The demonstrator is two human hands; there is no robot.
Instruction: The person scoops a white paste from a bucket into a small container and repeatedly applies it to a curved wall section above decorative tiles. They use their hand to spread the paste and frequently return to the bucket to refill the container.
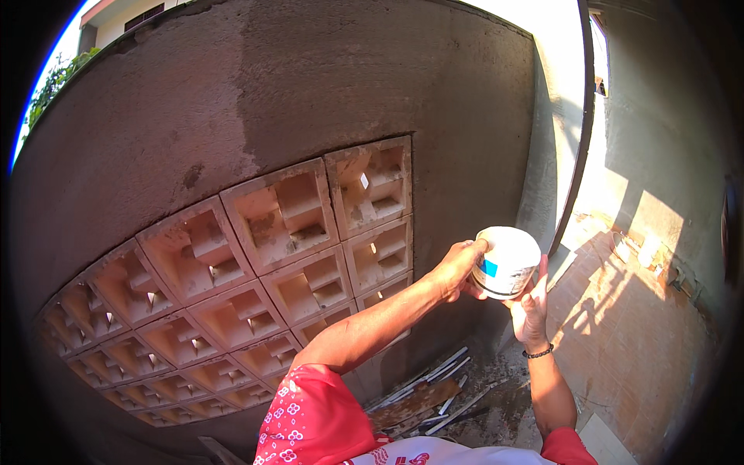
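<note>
A small white plastic tub [508, 262] with a blue patch on its side is held up in front of me, its pale round top facing up toward me. My left hand [463, 267] grips it from the left, thumb near the rim and the other fingers partly hidden behind it. From the right and below, my right hand [531, 306] supports it, fingers along the side; a dark beaded bracelet [538, 352] circles that wrist. Whether the top is a lid or bright contents, I cannot tell.
On the left stands a grey plastered wall [325, 85] with a grid of ventilation blocks [283, 209] set in it. Wood strips and debris [434, 395] lie at its foot. To the right are a sunlit tiled floor [620, 341], a dark upright post [583, 139] and another wall [659, 116].
</note>
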